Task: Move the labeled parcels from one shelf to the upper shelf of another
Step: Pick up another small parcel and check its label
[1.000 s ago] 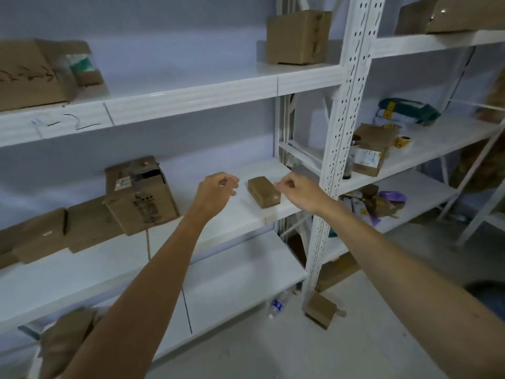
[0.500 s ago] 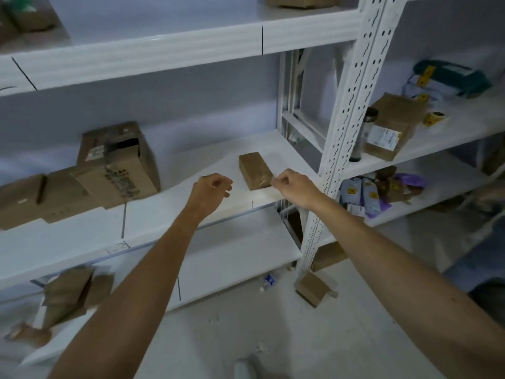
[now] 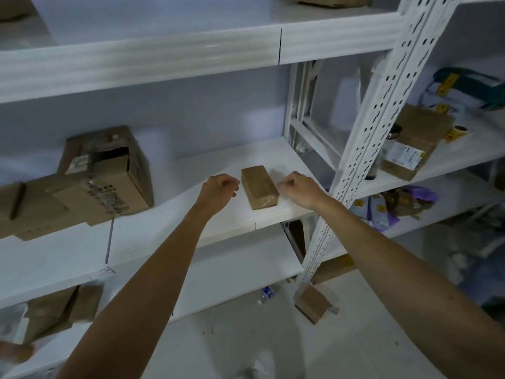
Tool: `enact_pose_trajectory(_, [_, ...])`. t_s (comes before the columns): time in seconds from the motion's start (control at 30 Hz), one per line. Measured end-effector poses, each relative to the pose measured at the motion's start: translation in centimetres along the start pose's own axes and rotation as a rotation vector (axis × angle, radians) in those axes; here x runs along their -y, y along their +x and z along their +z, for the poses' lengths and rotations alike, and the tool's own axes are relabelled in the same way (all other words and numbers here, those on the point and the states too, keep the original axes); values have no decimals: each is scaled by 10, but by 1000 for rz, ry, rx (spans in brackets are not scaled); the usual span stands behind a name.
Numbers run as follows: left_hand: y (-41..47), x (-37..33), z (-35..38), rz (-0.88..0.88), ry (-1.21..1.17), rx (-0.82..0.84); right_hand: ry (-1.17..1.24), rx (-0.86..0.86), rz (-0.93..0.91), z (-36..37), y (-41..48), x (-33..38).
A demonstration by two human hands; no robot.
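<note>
Matt brown cardboard parcel (image 3: pixel 259 187) on smooth white painted metal shelf (image 3: pixel 191 214).

Dim, bluish light; edges warped, perhaps motion-blurred.

**Hidden, Cropped and Blurred**

The fingertips of the left hand (image 3: pixel 217 188) and right hand (image 3: pixel 296 187) are curled under, so contact with the small parcel (image 3: pixel 259 187) cannot be judged. The label on the open carton (image 3: pixel 106 170) is smeared by motion blur — its print cannot be read. A box on the top shelf (image 3: pixel 325 0) is cut off by the upper edge, and another at the top left corner (image 3: pixel 13 8) is barely seen. The labeled parcel (image 3: pixel 410 149) on the neighbouring shelf is partly hidden by the perforated upright (image 3: pixel 377 105). The lower-left bundle (image 3: pixel 52 313) is blurred, and the teal package (image 3: pixel 470 86) is cropped at the right edge.
</note>
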State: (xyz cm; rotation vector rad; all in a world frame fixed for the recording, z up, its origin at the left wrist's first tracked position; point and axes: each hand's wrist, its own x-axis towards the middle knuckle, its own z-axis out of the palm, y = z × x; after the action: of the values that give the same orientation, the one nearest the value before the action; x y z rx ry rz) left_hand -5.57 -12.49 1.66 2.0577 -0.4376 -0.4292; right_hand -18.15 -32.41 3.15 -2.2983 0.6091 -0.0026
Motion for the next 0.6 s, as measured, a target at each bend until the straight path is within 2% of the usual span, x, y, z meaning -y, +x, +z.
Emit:
enact_pose_trajectory(0.17, [11,1,22,-72,20,18,-19,88,8,9,36,-15])
enact_pose_trajectory(0.3, [17,3,40,-160,-56,-16,-6,175,-22,12,60,-25])
enact_pose_trajectory(0.47, [23,5,68,-313,-187,-120,28,258,10,14,87,-42])
enact_pose_trajectory(0.6, [50,41,91,-392,-247,-208,43,333,26,13,104,-52])
